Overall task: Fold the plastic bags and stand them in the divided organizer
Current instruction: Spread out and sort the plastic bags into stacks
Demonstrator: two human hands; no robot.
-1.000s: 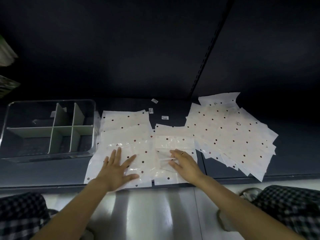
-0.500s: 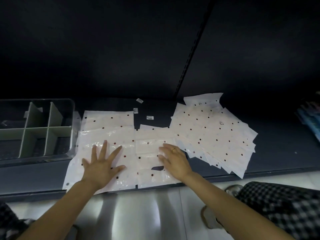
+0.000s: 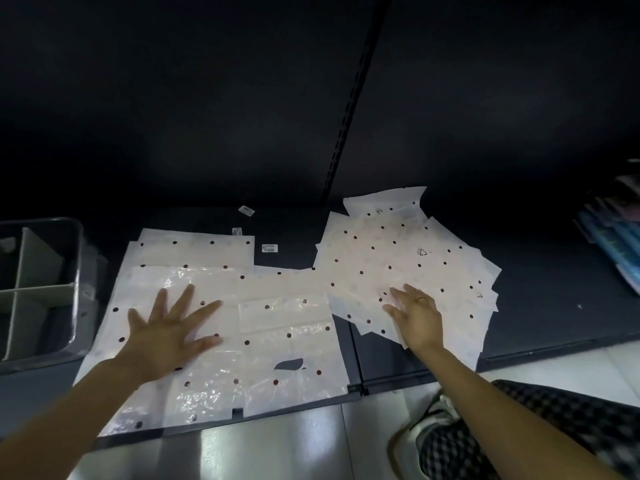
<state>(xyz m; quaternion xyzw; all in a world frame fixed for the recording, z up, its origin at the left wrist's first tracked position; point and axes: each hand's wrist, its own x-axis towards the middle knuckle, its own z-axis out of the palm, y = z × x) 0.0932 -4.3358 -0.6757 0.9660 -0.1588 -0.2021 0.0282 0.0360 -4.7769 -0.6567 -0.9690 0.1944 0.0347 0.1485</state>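
The scene was dim — the shelf back nearly black. Glare streaked the floor; the right hand was motion-blurred.

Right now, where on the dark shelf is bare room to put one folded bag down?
Bare shelf lies right of the bag pile, before the blue packs. A narrow strip lies between organizer and spread bags. The middle is crowded: left hand, right hand, bags.
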